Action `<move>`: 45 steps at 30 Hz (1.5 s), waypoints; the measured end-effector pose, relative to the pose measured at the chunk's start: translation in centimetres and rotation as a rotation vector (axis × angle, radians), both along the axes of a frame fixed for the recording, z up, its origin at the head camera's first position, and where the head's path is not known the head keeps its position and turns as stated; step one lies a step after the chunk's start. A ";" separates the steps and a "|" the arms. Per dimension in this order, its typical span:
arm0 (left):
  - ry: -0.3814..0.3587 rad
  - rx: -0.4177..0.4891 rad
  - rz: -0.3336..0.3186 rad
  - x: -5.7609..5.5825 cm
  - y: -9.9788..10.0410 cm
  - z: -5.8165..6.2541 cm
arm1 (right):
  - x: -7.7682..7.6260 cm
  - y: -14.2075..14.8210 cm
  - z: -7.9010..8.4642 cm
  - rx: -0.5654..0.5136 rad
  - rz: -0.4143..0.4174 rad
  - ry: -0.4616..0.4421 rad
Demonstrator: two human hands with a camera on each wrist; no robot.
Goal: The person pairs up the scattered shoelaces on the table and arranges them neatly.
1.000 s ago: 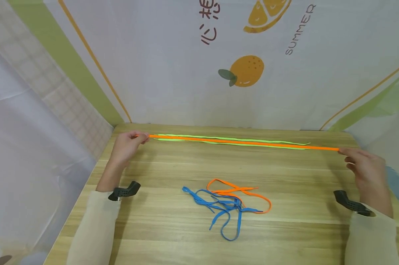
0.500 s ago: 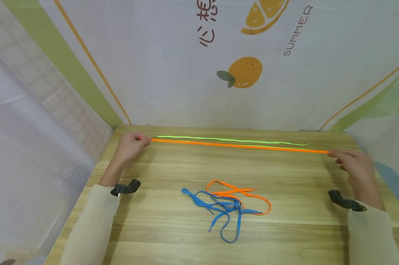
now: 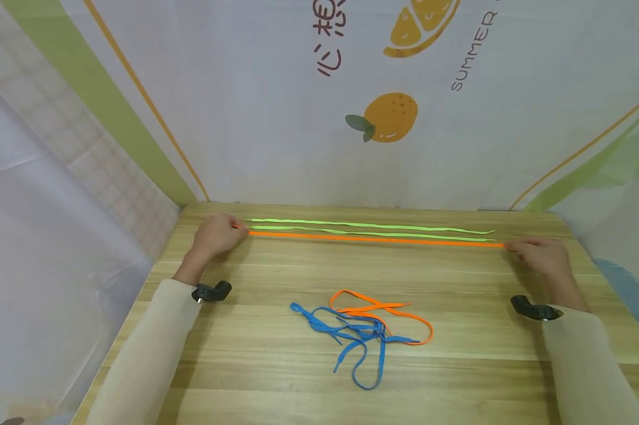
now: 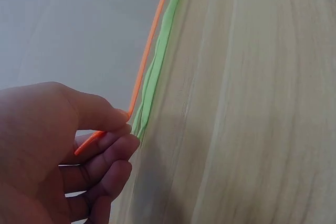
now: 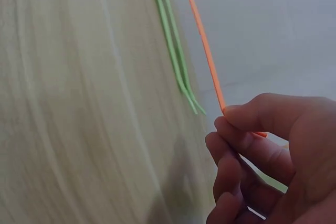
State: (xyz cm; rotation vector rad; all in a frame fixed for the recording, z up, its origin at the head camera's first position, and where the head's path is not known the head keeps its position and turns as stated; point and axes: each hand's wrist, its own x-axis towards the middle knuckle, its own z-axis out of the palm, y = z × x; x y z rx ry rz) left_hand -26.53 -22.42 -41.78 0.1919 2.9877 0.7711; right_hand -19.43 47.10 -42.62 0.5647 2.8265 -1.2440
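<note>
An orange shoelace [image 3: 372,238] is stretched in a straight line between both hands, just on the near side of two green shoelaces [image 3: 372,225] laid out near the back of the table. My left hand [image 3: 218,235] pinches its left end between thumb and forefinger; a short orange tip sticks out behind the thumb in the left wrist view. The other end is pinched by my right hand [image 3: 542,257], and the right wrist view shows the orange lace [image 5: 203,35] running taut from the fingertips. Both hands are low over the tabletop.
A second orange shoelace [image 3: 383,304] lies loosely looped mid-table, partly under a tangle of blue shoelaces [image 3: 377,327]. The wooden table [image 3: 277,378] meets a printed white curtain [image 3: 277,130] along its back edge. Black wrist mounts [image 3: 213,291] sit over both sleeves.
Both hands have brought the orange shoelace toward the near side, from overlapping the green laces to beside them. The right hand has moved left, closer to the left hand.
</note>
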 end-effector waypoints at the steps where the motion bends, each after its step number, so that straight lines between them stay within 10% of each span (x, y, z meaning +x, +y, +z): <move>1: -0.001 -0.007 -0.001 -0.2 -0.1 -0.1 | -0.2 -0.1 -0.1 0.027 0.006 0.003; 15: -0.011 -0.071 -0.010 -7.3 -3.2 -7.9 | -1.7 -1.8 -1.1 0.224 0.074 0.047; 25: -0.084 -0.114 0.013 -3.0 0.1 -1.9 | -1.9 -2.4 -1.9 0.241 0.100 0.031; 45: -0.091 -0.118 0.091 -0.5 1.0 0.2 | -1.6 -2.4 -2.1 0.246 0.128 0.058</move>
